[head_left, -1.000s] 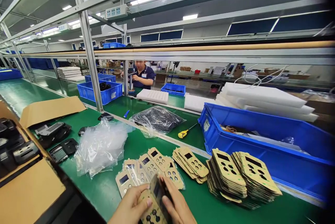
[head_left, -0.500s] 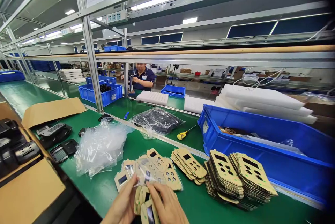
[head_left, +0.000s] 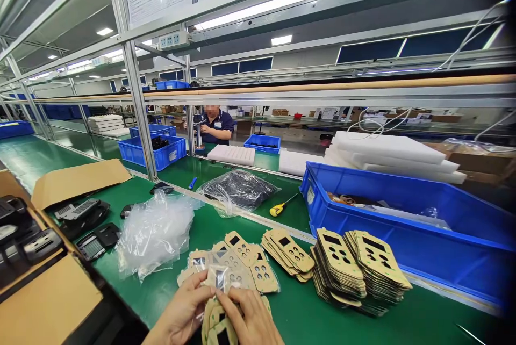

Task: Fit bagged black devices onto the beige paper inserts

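Observation:
My left hand (head_left: 181, 304) and my right hand (head_left: 253, 315) are close together at the near edge of the bench, both closed. Their fingertips pinch a clear plastic bag (head_left: 221, 276) with a panel showing through it. Between and below the palms are several tan, paper-backed panels (head_left: 217, 321) with window cutouts; my fingers partly hide them. Just beyond the hands lies a loose spread of similar panels (head_left: 264, 275), some under clear plastic. To the right are a low fanned pile of panels (head_left: 288, 251) and two tall stacks, one (head_left: 341, 267) beside the other (head_left: 379, 264).
A heap of clear bags (head_left: 155, 232) lies left of the hands. Farther left are black plastic housings (head_left: 83, 210) and an open carton (head_left: 60, 286). A yellow screwdriver (head_left: 278, 209), a bagged black bundle (head_left: 237, 189) and a large blue bin (head_left: 403, 243) stand beyond. A co-worker (head_left: 217, 124) sits across.
My fingers have shifted on the clear bag, and a panel inside it now shows above my fingertips. The panels between my palms have tilted. The camera view has shifted slightly.

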Demonstrator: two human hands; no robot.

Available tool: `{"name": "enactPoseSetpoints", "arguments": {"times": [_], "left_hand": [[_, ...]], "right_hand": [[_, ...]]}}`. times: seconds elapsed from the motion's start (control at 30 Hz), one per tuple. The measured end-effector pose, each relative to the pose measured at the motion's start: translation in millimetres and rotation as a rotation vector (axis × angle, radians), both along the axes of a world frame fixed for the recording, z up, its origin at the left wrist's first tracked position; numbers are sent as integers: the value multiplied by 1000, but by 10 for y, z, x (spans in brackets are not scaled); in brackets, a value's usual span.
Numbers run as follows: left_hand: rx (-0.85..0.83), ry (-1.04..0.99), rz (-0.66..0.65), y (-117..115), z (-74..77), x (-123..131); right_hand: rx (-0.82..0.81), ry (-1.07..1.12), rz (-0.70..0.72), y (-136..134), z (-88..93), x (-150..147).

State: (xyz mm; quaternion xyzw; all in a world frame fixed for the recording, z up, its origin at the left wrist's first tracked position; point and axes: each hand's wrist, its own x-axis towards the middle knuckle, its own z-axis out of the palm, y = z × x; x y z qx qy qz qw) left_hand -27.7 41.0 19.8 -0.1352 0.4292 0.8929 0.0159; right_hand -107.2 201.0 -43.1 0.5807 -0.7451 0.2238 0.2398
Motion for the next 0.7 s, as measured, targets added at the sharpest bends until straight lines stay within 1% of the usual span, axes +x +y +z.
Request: {"name": "enactPoseSetpoints", "arguments": {"times": [0.07, 0.17, 0.23, 0.3, 0.37, 0.43, 0.5, 0.53, 0.57, 0.63, 0.7], "left_hand": [[2, -35, -15, 11, 12, 10], [42, 22, -57, 86, 5, -2], [81, 72, -98, 142, -11, -23], [56, 73, -98, 160, -29, -44], [-59, 36, -26, 113, -42, -51], [-211, 1, 88, 0, -50, -40], [-327, -9, 198, -153, -64, -18], [-368, -8, 252, -231, -78, -7], [-397, -3, 313, -306, -99, 2], [-435, 13, 431, -430, -162, 12], [-447, 23, 500, -517, -237, 12]], "right_hand": [[-25, -16, 5, -16, -8, 9], [-174, -84, 47, -39, -43, 45], [-291, -221, 90, -26, -66, 82], [-420, -451, 131, 23, -90, 107], [-584, -724, 134, 88, -131, 97], [-726, -1017, 103, 127, -199, 56], [-795, -1270, 96, 106, -285, 15], [-813, -1358, 107, 74, -327, 3], [-828, -1416, 121, 34, -363, 0], [-840, -1454, 146, -54, -409, 11], [-774, -1427, 186, -121, -420, 24]]}}
